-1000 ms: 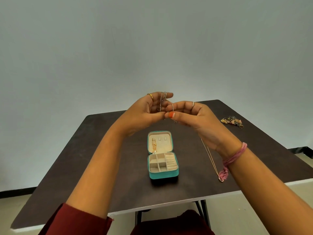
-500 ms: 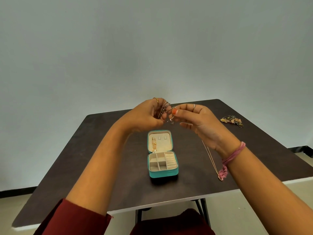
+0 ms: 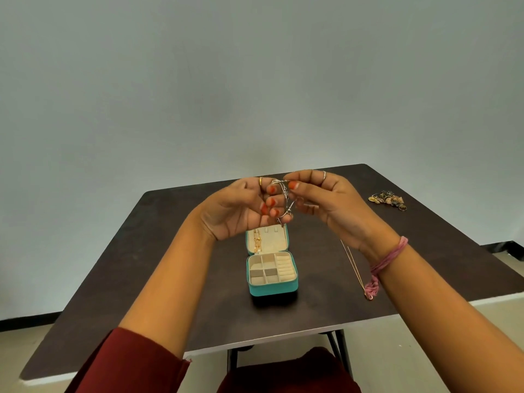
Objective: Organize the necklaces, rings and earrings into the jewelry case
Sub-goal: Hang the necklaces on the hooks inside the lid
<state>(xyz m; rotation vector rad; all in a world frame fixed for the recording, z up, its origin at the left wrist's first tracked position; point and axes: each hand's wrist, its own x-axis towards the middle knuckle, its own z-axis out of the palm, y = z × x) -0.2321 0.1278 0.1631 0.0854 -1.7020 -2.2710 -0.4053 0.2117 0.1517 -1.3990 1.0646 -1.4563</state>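
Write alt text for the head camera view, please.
Both hands, left hand and right hand, hold a thin silver chain necklace above an open teal jewelry case on a dark brown table. A thin gold chain necklace lies right.

Head view, forward-down over table (image 3: 170, 251)

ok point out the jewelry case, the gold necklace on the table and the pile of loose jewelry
jewelry case (image 3: 272, 290): head view, teal front wall
gold necklace (image 3: 354, 265): head view, middle of the chain
pile of loose jewelry (image 3: 388, 199): head view, centre of the heap
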